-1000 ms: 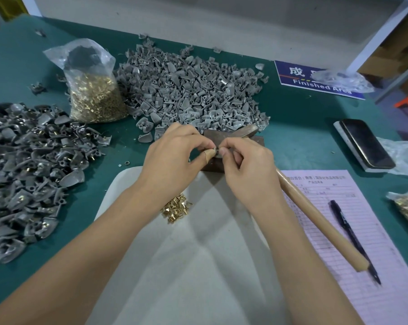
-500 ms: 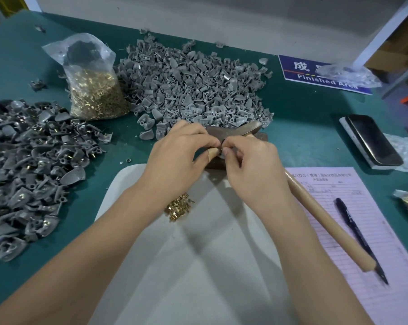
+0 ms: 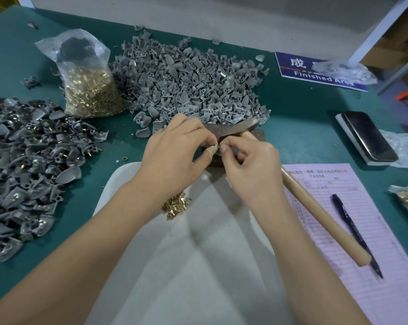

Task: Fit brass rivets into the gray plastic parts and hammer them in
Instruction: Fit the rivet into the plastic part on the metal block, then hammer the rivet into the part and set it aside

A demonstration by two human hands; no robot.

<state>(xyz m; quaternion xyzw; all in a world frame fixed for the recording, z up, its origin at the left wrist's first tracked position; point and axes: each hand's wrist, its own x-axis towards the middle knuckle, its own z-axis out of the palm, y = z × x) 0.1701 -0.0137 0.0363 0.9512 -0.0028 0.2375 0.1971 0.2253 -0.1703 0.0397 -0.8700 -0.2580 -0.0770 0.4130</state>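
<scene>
My left hand (image 3: 174, 153) and my right hand (image 3: 252, 167) meet fingertip to fingertip above a dark block (image 3: 260, 135). Between them my left hand pinches a small gray plastic part (image 3: 219, 150), mostly hidden by the fingers. My right thumb and forefinger pinch a tiny brass rivet (image 3: 216, 145) against it; only a glint of it shows. The hammer (image 3: 315, 212) lies untouched, with its head on the block behind my hands and its wooden handle running toward the lower right. Loose brass rivets (image 3: 174, 206) sit on the white cloth (image 3: 193, 266) under my left wrist.
A heap of bare gray parts (image 3: 186, 80) lies behind my hands, and a pile of riveted parts (image 3: 27, 165) at left. A bag of rivets (image 3: 90, 90) stands between them. At right are a pink form (image 3: 386, 266), a pen (image 3: 355, 233), a phone (image 3: 368, 137) and a "Finished Area" sign (image 3: 299, 69).
Both hands stay pinched together over the block, with only slight fingertip shifts. The hammer has not moved.
</scene>
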